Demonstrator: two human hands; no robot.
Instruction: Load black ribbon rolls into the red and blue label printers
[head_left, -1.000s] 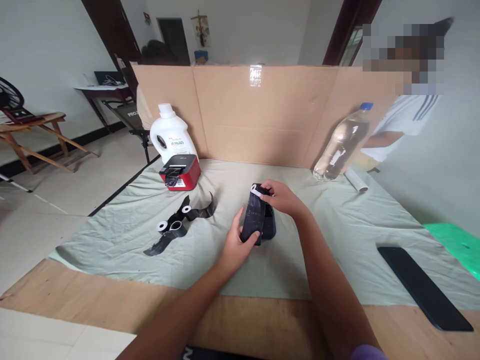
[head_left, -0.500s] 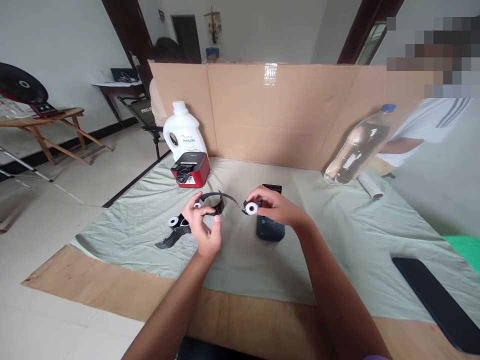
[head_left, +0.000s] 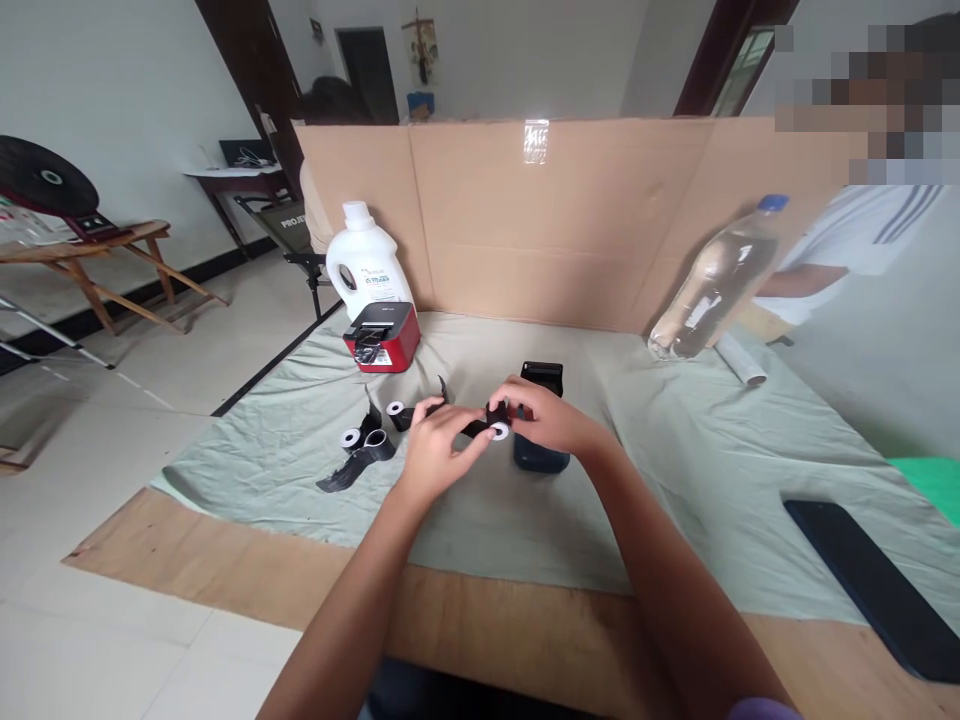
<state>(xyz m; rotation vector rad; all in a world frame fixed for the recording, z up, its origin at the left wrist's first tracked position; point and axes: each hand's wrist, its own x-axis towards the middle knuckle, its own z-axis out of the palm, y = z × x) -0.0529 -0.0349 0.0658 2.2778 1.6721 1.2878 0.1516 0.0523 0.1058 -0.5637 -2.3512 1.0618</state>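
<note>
1. The right hand (head_left: 544,415) is partly closed, its thumb and fingertips gripping a small black roll (head_left: 498,412) with a white-rimmed end.
2. The left hand (head_left: 439,450) is half open, its index finger and thumb reaching to the roll; a black strip (head_left: 474,428) shows between them, though whether they pinch it is hard to tell.
3. The roll is above the middle of the table (head_left: 225,565), just left of a dark handheld device (head_left: 541,456), whose raised flap (head_left: 541,375) stands behind the right hand.
4. Three more rolls (head_left: 379,440) with loose black tails lie close together on the pale green cloth (head_left: 259,485), left of the left hand.
5. Behind those rolls sits a red and black printer (head_left: 403,342), in front of a white jug (head_left: 367,260).
6. At the far right, a clear bottle (head_left: 716,275) with a blue cap leans against the cardboard panel (head_left: 532,240), near a pale tube (head_left: 741,360).
7. A dark flat slab (head_left: 874,590) lies at the near right.
8. A person in a white top (head_left: 889,245) is beyond the bottle.
</note>
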